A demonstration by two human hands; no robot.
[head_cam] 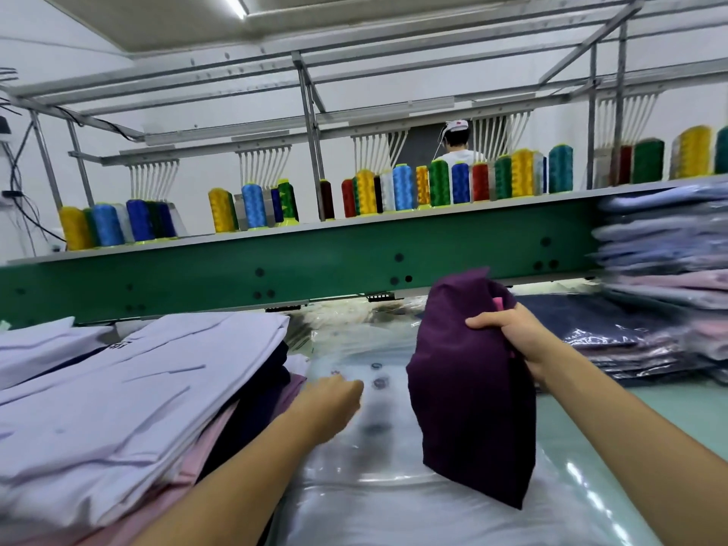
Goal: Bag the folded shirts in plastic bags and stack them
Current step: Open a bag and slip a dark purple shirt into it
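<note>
Nearest on the table [650,419], flat plastic bags [374,486] appear empty under the left hand [333,403], its grip lost in blur, which should open one mouth wide before the right hand [512,336], clenched round the purple shirt [465,388] above them, feeds it in; farther right, bagged shirts [662,246] stand stacked.

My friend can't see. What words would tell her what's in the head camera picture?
A person's right hand grips a folded purple shirt over clear plastic bags while the left hand reaches toward them. More folded shirts are stacked at left, bagged shirts at right, and colourful thread spools line a shelf behind.
</note>
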